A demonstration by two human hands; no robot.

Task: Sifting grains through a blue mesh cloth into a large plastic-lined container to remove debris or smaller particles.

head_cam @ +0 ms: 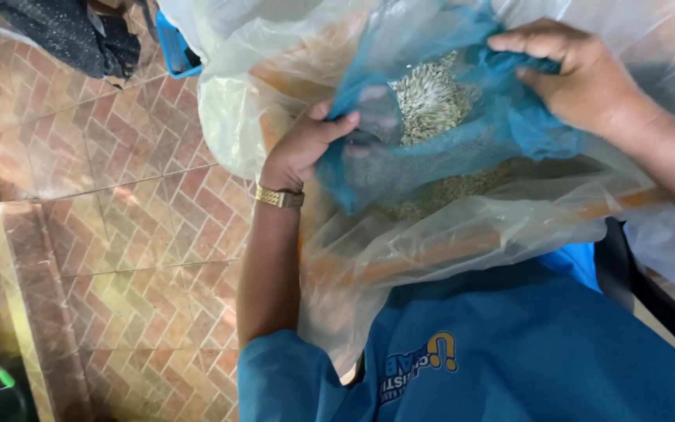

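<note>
While the head view looks straight down the person's front, the blue mesh cloth [447, 133] is stretched between the two hands, and that stretch is the relation that counts: its long axis runs from the left hand [306, 144] up and across to the right hand [580, 74], with the sagging middle hanging below the line between them. The left hand is clenched on the lower left edge of the mesh, thumb on top and fingers tucked under the fabric; a gold watch band [280, 197] sits on that wrist. The right hand pinches the upper right edge, fingers curled over a gathered fold. A heap of pale grain [430, 105] lies in the pouch between the hands, nearer the left hand than the right, and more grain shows dimly through the mesh lower down. A clear plastic bag [462, 234] surrounds the cloth and both hands, its mouth spread wide beneath them. Beyond the left hand lies the herringbone brick floor [126, 227].
</note>
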